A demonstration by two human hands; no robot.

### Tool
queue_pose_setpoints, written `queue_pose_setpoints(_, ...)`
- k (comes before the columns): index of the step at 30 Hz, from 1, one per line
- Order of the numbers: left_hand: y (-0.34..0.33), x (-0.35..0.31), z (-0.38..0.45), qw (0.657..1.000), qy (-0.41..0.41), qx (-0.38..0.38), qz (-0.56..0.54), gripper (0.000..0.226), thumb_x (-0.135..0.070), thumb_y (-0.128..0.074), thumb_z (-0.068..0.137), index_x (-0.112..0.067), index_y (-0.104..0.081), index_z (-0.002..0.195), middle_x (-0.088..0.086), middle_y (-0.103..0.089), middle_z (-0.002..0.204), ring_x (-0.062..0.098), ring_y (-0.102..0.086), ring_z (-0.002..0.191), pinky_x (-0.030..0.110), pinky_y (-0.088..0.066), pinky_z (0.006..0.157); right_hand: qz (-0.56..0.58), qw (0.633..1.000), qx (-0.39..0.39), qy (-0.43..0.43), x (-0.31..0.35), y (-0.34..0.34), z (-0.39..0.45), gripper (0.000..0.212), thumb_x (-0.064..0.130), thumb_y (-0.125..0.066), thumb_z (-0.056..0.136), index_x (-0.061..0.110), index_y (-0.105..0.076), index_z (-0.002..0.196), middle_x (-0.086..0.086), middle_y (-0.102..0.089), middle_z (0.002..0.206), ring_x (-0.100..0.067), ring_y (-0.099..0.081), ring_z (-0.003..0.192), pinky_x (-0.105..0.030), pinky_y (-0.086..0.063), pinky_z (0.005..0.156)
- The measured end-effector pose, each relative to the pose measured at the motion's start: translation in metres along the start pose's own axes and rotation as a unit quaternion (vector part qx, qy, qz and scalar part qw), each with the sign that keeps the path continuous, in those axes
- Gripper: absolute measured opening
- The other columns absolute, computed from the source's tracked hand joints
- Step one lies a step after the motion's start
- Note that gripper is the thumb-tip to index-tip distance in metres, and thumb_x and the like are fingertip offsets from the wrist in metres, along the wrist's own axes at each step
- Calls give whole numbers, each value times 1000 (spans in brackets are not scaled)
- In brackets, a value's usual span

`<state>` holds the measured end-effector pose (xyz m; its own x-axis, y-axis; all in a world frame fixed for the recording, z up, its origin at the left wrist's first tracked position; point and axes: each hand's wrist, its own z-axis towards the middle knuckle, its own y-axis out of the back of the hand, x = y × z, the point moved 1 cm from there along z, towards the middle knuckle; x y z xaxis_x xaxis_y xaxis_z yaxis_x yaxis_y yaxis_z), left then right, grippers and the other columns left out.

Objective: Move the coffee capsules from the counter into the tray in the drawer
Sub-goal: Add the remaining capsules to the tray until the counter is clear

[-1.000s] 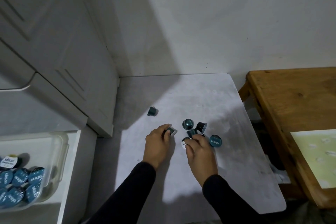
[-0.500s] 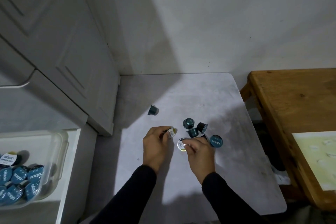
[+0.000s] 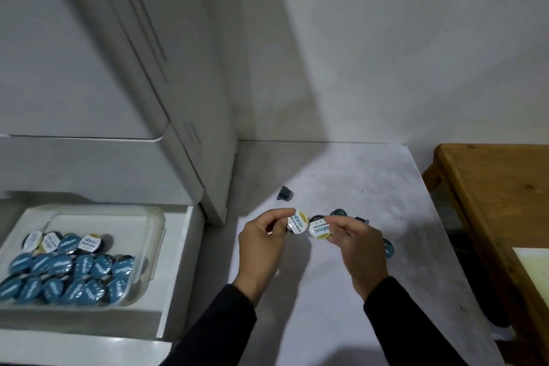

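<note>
Each hand pinches one white-lidded, yellow-rimmed coffee capsule above the pale grey counter (image 3: 356, 291): left hand (image 3: 261, 246) on the left capsule (image 3: 297, 222), right hand (image 3: 359, 244) on the right capsule (image 3: 318, 229); the clear plastic tray (image 3: 154, 235) in the white drawer (image 3: 178, 261) holds many teal capsules (image 3: 74, 273)

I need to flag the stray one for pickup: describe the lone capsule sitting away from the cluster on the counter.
Start at the grey counter, near the foot of the white cabinet. The lone capsule lies on its side there, beyond the left hand. Unlike the others by the right hand, it has no neighbour touching it.
</note>
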<state>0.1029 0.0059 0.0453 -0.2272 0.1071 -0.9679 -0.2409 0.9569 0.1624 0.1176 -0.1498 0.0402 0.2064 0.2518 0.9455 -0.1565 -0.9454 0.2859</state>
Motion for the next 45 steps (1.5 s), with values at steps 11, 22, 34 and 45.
queue_pose_setpoints(11, 193, -51, -27, 990, -91, 9, 108, 31, -6, -62, 85, -33, -75, 79, -18, -74, 81, 1, -69, 77, 12, -51, 74, 122, 976, 174, 39, 108, -97, -69, 28, -5, -61, 81, 19, -72, 73, 5, -74, 65, -8, -66, 61, -13, -52, 59)
queue_pose_setpoints(22, 355, 21, 75, 955, -34, 150, 254, 19, -11, -59, 89, -23, -73, 85, -10, -72, 85, 4, -67, 77, 20, -53, 71, -144, 963, 222, 47, 96, -290, -97, 37, 8, -65, 81, 36, -69, 58, 13, -72, 76, -4, -66, 75, -23, -55, 73)
queue_pose_setpoints(34, 357, 59, 116, 935, -8, 258, 245, 29, -3, -55, 88, -23, -71, 75, -2, -73, 85, 11, -67, 76, 15, -53, 64, -284, 944, 157, 52, 89, -335, -82, 25, -2, -57, 78, 14, -75, 73, -5, -75, 80, -14, -66, 73, -21, -53, 75)
queue_pose_setpoints(45, 356, 69, 120, 912, 7, 299, 282, 16, -9, -60, 87, -19, -73, 89, -1, -72, 97, 7, -65, 85, 18, -52, 76, -354, 900, 242, 77, 95, -346, -80, 27, 0, -48, 74, 9, -73, 75, -6, -74, 81, -12, -59, 67, -17, -43, 66)
